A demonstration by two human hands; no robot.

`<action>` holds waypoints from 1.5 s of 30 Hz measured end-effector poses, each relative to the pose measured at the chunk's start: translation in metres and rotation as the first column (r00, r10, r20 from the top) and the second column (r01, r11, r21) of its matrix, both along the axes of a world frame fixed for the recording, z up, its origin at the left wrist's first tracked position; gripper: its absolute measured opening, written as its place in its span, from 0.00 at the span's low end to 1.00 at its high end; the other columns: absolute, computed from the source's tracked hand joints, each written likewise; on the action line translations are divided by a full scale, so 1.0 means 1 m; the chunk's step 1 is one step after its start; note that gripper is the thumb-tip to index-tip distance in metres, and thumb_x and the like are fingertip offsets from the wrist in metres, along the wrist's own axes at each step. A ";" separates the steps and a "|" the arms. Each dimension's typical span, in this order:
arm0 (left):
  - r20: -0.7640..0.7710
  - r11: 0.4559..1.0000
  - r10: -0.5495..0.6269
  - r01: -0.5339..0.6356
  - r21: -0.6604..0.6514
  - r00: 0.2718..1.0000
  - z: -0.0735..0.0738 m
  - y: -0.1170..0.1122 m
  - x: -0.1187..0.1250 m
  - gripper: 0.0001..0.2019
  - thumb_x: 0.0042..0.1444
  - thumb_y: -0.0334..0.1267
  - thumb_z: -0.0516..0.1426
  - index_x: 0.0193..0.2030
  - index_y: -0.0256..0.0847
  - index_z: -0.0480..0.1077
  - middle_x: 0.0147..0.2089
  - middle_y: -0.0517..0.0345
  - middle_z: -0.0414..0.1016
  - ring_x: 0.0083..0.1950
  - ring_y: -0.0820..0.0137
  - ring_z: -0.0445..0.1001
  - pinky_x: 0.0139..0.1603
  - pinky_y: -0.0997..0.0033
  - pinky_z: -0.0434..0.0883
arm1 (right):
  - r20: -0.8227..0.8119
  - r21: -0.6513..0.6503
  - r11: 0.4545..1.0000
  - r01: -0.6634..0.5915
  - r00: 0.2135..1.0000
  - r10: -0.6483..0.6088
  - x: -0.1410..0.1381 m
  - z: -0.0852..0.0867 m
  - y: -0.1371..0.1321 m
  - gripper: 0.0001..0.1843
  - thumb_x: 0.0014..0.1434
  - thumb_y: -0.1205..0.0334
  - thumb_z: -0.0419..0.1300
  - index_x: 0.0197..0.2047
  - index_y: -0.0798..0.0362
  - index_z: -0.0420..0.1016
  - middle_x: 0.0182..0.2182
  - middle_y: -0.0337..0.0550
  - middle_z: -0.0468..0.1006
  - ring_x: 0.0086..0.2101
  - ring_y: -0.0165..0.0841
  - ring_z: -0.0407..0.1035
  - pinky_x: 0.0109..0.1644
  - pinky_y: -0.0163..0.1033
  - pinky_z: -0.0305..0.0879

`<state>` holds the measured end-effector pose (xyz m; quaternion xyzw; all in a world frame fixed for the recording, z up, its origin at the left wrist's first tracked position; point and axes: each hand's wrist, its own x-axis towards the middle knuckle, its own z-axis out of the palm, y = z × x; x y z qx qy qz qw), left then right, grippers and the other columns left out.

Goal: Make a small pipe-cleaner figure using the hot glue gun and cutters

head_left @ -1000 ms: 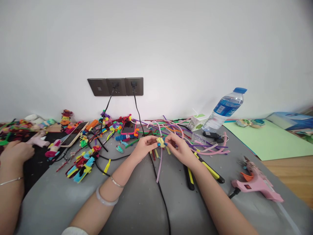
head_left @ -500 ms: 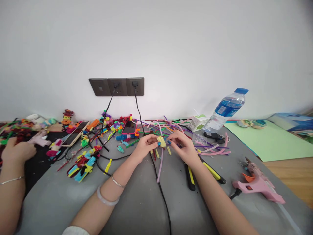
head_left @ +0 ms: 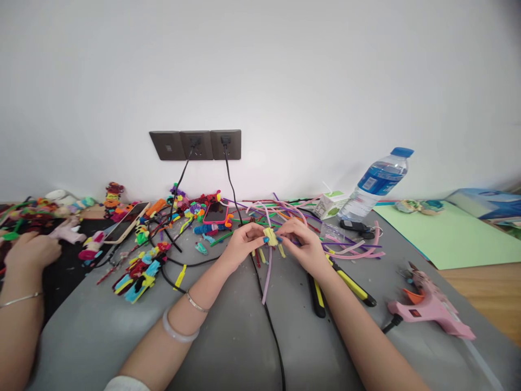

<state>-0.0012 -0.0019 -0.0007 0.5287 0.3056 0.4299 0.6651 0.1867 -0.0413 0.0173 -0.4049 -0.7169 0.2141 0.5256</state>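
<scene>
Between my hands is a small pale yellow piece of fuzzy pipe cleaner (head_left: 270,237), held just above the grey table. My left hand (head_left: 241,248) pinches its left side between thumb and fingers. On the other side, the fingertips of my right hand (head_left: 305,244) are closed on its right edge. A lilac pipe cleaner (head_left: 267,277) lies under it, beside a black cable (head_left: 273,331). Short yellow offcuts (head_left: 281,251) rest just below the piece. Yellow-and-black handled pliers (head_left: 318,297) lie partly hidden by my right forearm.
A pink glue gun (head_left: 433,312) lies at the right, near green paper (head_left: 451,233). Behind my right hand are a tilted water bottle (head_left: 376,182), a drink carton (head_left: 329,205) and keys (head_left: 357,226). Colourful pipe-cleaner figures (head_left: 140,271) and another person's hand (head_left: 32,252) are at left.
My right fingertips, slightly apart from the yellow piece before, have moved in and closed on its right edge. My left hand keeps its pinch. The other person's hand has shifted slightly.
</scene>
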 end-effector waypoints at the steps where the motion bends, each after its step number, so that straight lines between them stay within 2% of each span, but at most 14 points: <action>1: 0.001 1.000 -0.004 0.004 0.000 1.000 0.000 0.000 0.000 0.18 0.43 0.44 0.70 0.38 0.38 0.74 0.36 0.55 0.79 0.38 0.69 0.76 0.41 0.70 0.72 | -0.001 0.003 1.000 -0.001 1.000 0.001 0.000 0.000 0.000 0.06 0.63 0.60 0.59 0.37 0.50 0.77 0.32 0.46 0.75 0.35 0.38 0.68 0.37 0.44 0.64; 5: -0.003 1.000 -0.007 0.007 -0.001 1.000 -0.001 0.001 0.000 0.19 0.43 0.44 0.70 0.39 0.37 0.74 0.36 0.55 0.79 0.38 0.69 0.76 0.41 0.71 0.71 | -0.004 0.030 0.999 -0.024 1.000 0.024 0.000 -0.003 0.001 0.05 0.63 0.61 0.59 0.38 0.50 0.77 0.31 0.44 0.75 0.31 0.36 0.66 0.33 0.41 0.63; 19: -0.016 0.999 -0.010 0.011 0.049 1.000 0.000 0.000 0.000 0.18 0.44 0.45 0.69 0.39 0.37 0.75 0.37 0.54 0.79 0.38 0.69 0.76 0.41 0.71 0.72 | 0.045 0.053 0.999 -0.013 0.999 0.011 0.000 -0.004 0.000 0.05 0.62 0.69 0.58 0.36 0.50 0.74 0.31 0.42 0.72 0.30 0.34 0.65 0.33 0.40 0.62; 35: -0.018 0.998 -0.012 0.013 0.067 1.000 -0.002 0.000 0.001 0.18 0.44 0.46 0.69 0.38 0.38 0.75 0.35 0.54 0.79 0.37 0.70 0.76 0.40 0.72 0.70 | 0.020 0.029 1.000 -0.010 1.000 0.009 0.000 -0.005 0.001 0.06 0.61 0.70 0.60 0.37 0.50 0.76 0.29 0.41 0.71 0.29 0.33 0.64 0.31 0.39 0.60; 45: -0.018 0.996 -0.014 0.015 0.085 1.000 -0.004 0.000 0.000 0.17 0.45 0.46 0.69 0.38 0.38 0.75 0.36 0.54 0.79 0.38 0.70 0.76 0.41 0.71 0.70 | 0.029 0.016 1.000 -0.010 1.000 0.009 -0.001 -0.004 0.000 0.04 0.61 0.67 0.60 0.36 0.50 0.75 0.29 0.41 0.71 0.29 0.33 0.65 0.31 0.39 0.60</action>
